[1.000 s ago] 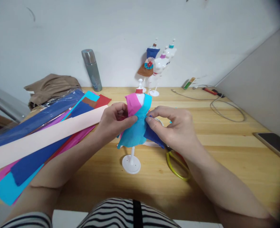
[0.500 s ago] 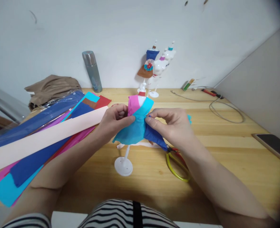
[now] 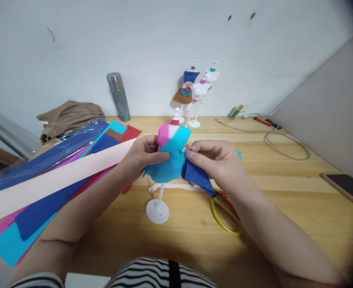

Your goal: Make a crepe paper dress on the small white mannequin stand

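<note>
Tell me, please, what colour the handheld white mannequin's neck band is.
The narrow neck band is red, seen best in the head view.

No legible lettering, brands or numbers; on the grey-green flask (image 3: 119, 98), just a faint, unreadable marking.

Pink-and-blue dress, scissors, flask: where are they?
Pink-and-blue dress (image 3: 165, 171), head view: its skirt.
Scissors (image 3: 217, 220), head view: yellow handle.
Flask (image 3: 120, 101), head view: its body.

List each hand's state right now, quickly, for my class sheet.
Left hand: closed, holding the dressed mannequin, thumb in front.
Right hand: closed in a pinch by the dark blue piece; exactly what it grips cannot be told.
</note>
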Demonstrator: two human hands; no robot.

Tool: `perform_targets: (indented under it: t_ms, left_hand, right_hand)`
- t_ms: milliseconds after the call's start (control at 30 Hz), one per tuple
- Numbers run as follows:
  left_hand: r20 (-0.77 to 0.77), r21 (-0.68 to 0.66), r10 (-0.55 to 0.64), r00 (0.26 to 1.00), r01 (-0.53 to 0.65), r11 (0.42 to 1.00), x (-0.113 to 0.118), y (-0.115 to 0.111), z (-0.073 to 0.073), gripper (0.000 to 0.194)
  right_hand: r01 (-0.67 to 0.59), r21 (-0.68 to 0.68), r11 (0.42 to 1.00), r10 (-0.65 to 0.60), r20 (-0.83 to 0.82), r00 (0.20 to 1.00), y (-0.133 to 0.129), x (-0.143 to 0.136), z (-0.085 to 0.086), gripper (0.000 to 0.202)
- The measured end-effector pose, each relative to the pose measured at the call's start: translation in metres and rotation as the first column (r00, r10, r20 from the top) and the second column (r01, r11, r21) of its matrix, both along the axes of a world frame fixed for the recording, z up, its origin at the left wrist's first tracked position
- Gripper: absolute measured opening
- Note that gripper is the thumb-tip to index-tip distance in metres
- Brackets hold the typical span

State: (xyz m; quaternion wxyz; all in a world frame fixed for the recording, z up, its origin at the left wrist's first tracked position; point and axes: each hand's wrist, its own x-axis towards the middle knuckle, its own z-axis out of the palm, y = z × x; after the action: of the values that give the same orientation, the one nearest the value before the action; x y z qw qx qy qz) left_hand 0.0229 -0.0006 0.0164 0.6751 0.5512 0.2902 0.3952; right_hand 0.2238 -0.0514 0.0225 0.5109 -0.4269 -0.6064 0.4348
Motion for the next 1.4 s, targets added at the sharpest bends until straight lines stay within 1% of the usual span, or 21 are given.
perform_targets:
  t_ms: [67,133,200,300,433,500,633,767,900,1000,1133,1200,1300,1400]
  left_hand:
    - [0.032,-0.017,-0.053,0.998,0.054,0.998,-0.002,0.004,-0.002,0.046]
    - [0.054,-0.018,-0.092,0.994,0.093,0.996,-0.002,0.007,-0.004,0.049]
    - [0.072,-0.016,-0.114,0.991,0.115,0.993,-0.003,0.009,-0.006,0.049]
    - [0.087,-0.001,-0.128,0.988,0.129,0.992,-0.003,0.011,-0.008,0.047]
    - [0.123,0.003,-0.137,0.983,0.138,0.990,-0.006,0.014,-0.012,0.045]
    - [0.146,-0.001,-0.151,0.978,0.153,0.988,-0.008,0.017,-0.015,0.043]
    - [0.207,0.070,-0.228,0.951,0.218,0.973,-0.012,0.024,-0.025,0.045]
    - [0.249,0.146,-0.286,0.925,0.257,0.955,-0.015,0.029,-0.031,0.042]
    - [0.223,0.181,-0.326,0.919,0.289,0.940,-0.018,0.033,-0.034,0.036]
    - [0.194,0.200,-0.335,0.922,0.297,0.934,-0.019,0.035,-0.037,0.040]
    - [0.165,0.239,-0.371,0.914,0.328,0.914,-0.020,0.039,-0.041,0.043]
    - [0.156,0.237,-0.397,0.905,0.356,0.904,-0.021,0.041,-0.042,0.042]
    - [0.152,0.214,-0.413,0.898,0.378,0.901,-0.025,0.042,-0.042,0.044]
    - [0.093,0.147,-0.444,0.891,0.428,0.892,-0.029,0.042,-0.041,0.048]
  right_hand:
    - [-0.025,-0.034,0.999,0.024,-0.044,0.999,0.000,0.002,-0.001,0.026]
    - [-0.073,-0.110,0.991,0.063,-0.088,0.994,-0.002,0.003,-0.002,0.027]
    - [-0.119,-0.166,0.979,0.099,-0.123,0.987,-0.003,0.003,-0.002,0.026]
    - [-0.149,-0.204,0.968,0.116,-0.161,0.980,-0.005,0.002,0.000,0.025]
    - [-0.158,-0.212,0.964,0.118,-0.192,0.974,-0.005,0.001,0.003,0.025]
    - [-0.150,-0.187,0.971,0.112,-0.200,0.973,-0.005,0.000,0.005,0.023]
    - [-0.119,-0.134,0.984,0.089,-0.210,0.974,-0.004,-0.002,0.007,0.020]
    - [-0.156,-0.205,0.966,0.109,-0.225,0.968,-0.003,-0.002,0.007,0.020]
    - [-0.198,-0.251,0.947,0.128,-0.269,0.955,-0.004,-0.003,0.008,0.020]
    - [-0.235,-0.262,0.936,0.151,-0.305,0.940,-0.005,-0.003,0.008,0.019]
    - [-0.313,-0.315,0.896,0.194,-0.355,0.915,-0.005,-0.003,0.003,0.026]
    - [-0.297,-0.313,0.902,0.191,-0.327,0.925,-0.005,-0.002,0.001,0.028]
    - [-0.240,-0.273,0.932,0.168,-0.262,0.950,-0.004,-0.002,0.001,0.027]
    - [-0.226,-0.263,0.938,0.163,-0.242,0.957,-0.005,-0.005,0.004,0.029]
